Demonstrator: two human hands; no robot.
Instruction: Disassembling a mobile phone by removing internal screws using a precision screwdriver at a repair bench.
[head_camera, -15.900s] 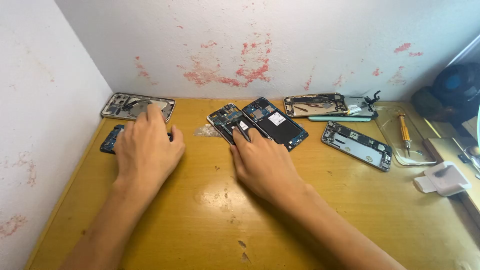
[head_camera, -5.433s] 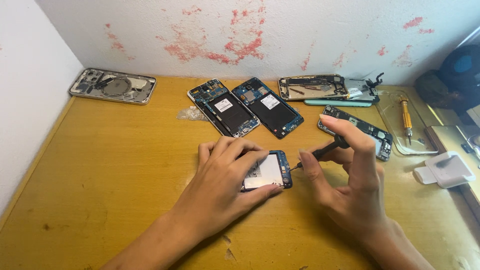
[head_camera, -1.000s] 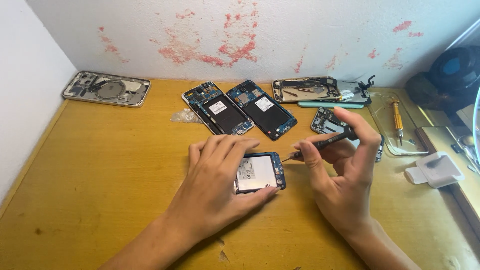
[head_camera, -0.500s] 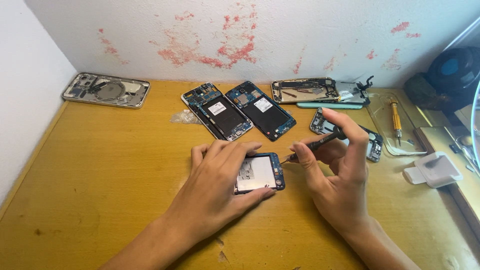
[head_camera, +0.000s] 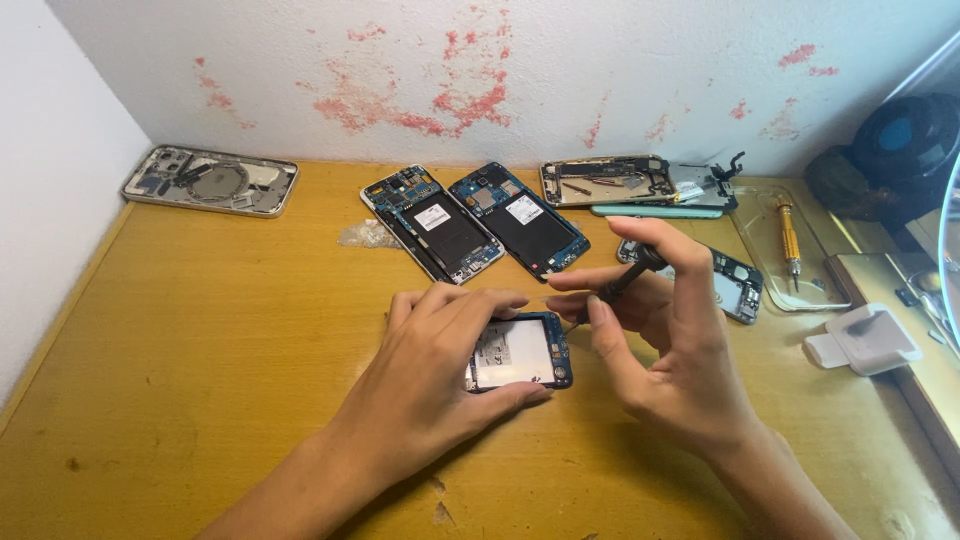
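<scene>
While the left hand (head_camera: 435, 375) is lying palm down over an opened phone (head_camera: 520, 351) near the middle of the wooden desk (head_camera: 200, 340), its fingers are curling round the phone's left part and pinning it flat, thumb along the near edge. From the head camera, the uncovered part of this phone is showing a pale battery inside a blue frame. The right hand (head_camera: 665, 350) is closing thumb and fingers round a small dark screwdriver (head_camera: 615, 285), holding it tilted, with the tip pointing down toward the phone's upper right corner; whether the tip is touching cannot be told.

Farther back, two more opened phones (head_camera: 475, 220) are lying side by side at an angle, dark batteries and blue boards exposed. Toward the far left corner a silvery phone housing (head_camera: 210, 181) is resting by the wall. Against the back wall to the right, another stripped phone frame (head_camera: 620, 181) is lying above a teal strip. Partly hidden behind the right hand, a further phone body (head_camera: 735, 285) is lying flat. Over on the right, a yellow-handled screwdriver (head_camera: 788, 238) is resting on a clear tray, and a white block (head_camera: 865, 340) is sitting near the desk's edge.
</scene>
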